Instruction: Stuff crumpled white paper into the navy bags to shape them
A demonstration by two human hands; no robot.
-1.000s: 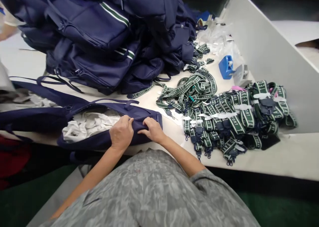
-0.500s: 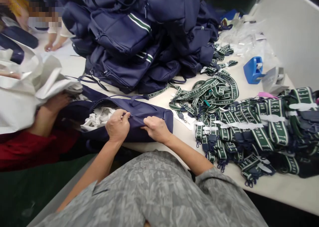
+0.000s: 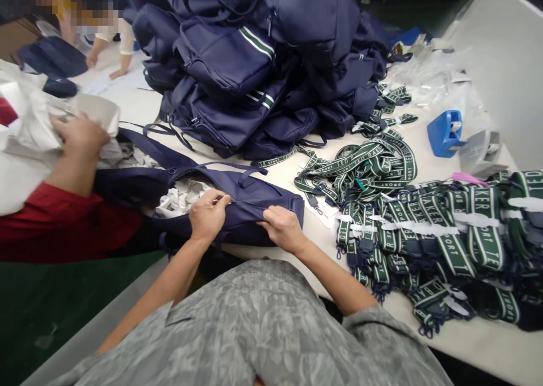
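A navy backpack (image 3: 271, 193) lies on its side in front of me, its zipped opening partly apart. Crumpled white paper (image 3: 180, 198) fills the gap. At the end of that gap, my left hand (image 3: 207, 217) is closed in a pinch on the zip; the pull itself is hidden by the fingers. My right hand (image 3: 283, 228) is also closed, gripping the backpack's fabric beside the zip line, toward its right end. A thin carry handle (image 3: 250, 174) arches along the bag's far side.
Navy backpacks (image 3: 229, 64) are heaped behind. Green-and-white lettered straps (image 3: 369, 165) lie loose at right, with bundled straps (image 3: 441, 222) nearer. A blue tape dispenser (image 3: 445, 133) stands beyond. At left, a co-worker's red sleeve (image 3: 63, 222) reaches to white paper (image 3: 25, 165).
The view has shifted, so things sit slightly farther right. Both my hands keep their grips on the backpack. The co-worker's hand at left has lifted over the white paper.
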